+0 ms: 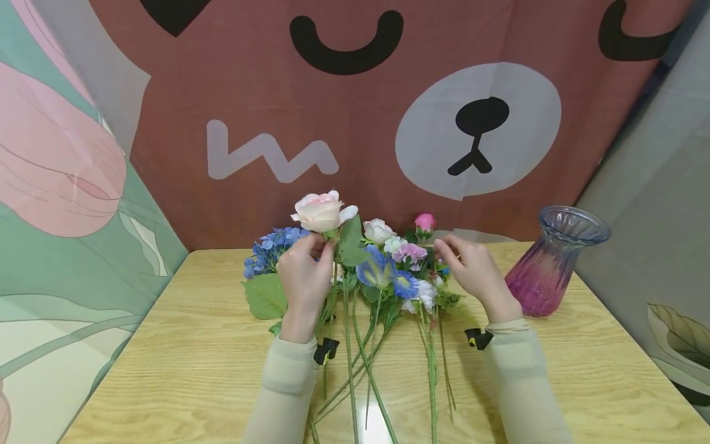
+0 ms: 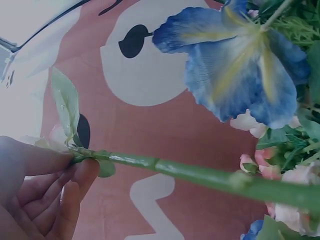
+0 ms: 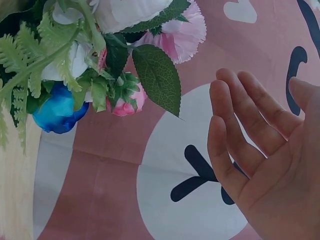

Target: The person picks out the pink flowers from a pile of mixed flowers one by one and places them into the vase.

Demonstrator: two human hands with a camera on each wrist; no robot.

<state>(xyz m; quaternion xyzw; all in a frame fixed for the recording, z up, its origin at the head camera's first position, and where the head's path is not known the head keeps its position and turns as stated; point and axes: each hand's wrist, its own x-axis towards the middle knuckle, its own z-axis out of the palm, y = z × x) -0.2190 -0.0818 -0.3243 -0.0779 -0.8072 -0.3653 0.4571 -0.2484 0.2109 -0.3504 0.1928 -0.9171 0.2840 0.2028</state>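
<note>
Thumb and fingers of my left hand (image 1: 306, 274) pinch the stem of a pale pink rose (image 1: 320, 213) just under its bloom, raised above the other flowers. In the left wrist view the green stem (image 2: 200, 177) runs rightward from the fingertips, past a blue iris (image 2: 232, 70). My right hand (image 1: 471, 266) holds nothing, its fingers loosely bent beside the right edge of the flowers. In the right wrist view, a bright pink rosebud (image 3: 129, 102) and a blue bloom (image 3: 61, 110) are to the left of that hand.
A glass vase (image 1: 546, 265), blue at the rim and pink below, stands right of my right hand. Blue hydrangea (image 1: 272, 250), a white rose (image 1: 379, 230) and several other flowers lie on the wooden table (image 1: 183, 364), stems toward me. A bear-print cloth (image 1: 355, 123) hangs behind.
</note>
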